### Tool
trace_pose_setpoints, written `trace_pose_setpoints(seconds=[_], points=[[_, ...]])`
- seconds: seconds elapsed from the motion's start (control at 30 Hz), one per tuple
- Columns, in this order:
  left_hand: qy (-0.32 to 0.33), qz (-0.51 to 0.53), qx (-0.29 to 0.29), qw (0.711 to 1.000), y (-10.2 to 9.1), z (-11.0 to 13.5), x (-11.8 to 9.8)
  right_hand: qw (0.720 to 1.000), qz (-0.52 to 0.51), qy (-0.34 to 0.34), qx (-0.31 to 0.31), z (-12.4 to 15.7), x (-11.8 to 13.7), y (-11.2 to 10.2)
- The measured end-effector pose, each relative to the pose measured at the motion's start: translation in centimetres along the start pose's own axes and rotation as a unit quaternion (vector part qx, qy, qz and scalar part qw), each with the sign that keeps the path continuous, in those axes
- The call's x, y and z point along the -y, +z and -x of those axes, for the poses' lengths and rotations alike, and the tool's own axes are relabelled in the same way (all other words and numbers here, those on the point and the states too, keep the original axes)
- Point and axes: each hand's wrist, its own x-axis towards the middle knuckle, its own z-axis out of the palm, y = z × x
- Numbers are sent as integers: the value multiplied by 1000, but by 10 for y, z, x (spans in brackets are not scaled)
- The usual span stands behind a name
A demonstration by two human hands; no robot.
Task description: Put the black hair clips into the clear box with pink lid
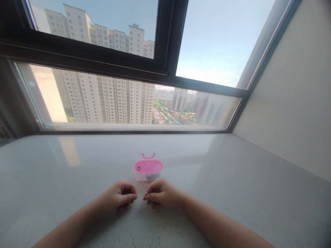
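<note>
My left hand (pixel 122 195) is pinched closed just above the white speckled sill, its thumb and forefinger pointing right. Facing it across a small gap, my right hand (pixel 162 194) is also closed in a pinch. A tiny pale bit shows at the fingertips of each hand, too small to name. Right behind both hands stands a small oval box (pixel 149 168) with a pink lid and clear sides. Something dark shows through its front wall, and a small dark ring-like shape is on the lid's left. The pink carry handle (pixel 148 157) sticks out at the back of the box.
The speckled white sill (pixel 85 162) stretches out to a dark-framed window (pixel 165 74) at the back. A plain pale wall (pixel 289 113) bounds the sill on the right. Tall buildings (pixel 108 96) stand outside beyond the glass.
</note>
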Motion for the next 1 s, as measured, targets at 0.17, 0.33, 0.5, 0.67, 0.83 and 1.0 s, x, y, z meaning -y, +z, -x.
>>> trace_pose_setpoints(seconds=[0.17,0.33,0.5,0.67,0.83,1.0], points=[[-7,16,-1,1000,0,2,-4,1000,16,2,2,2,0,1],[-18,13,-12,1000,2,3,-8,1000,21,7,7,3,2,2],[-11,14,-9,1000,2,2,-8,1000,22,15,3,2,1,2],[-12,4,-7,1000,2,3,-9,1000,27,2,10,2,-1,0],[-11,3,-4,1000,2,4,-10,1000,25,3,14,2,-2,-1],[-17,-7,-12,1000,3,4,-12,999,30,9,13,1,-4,-1]])
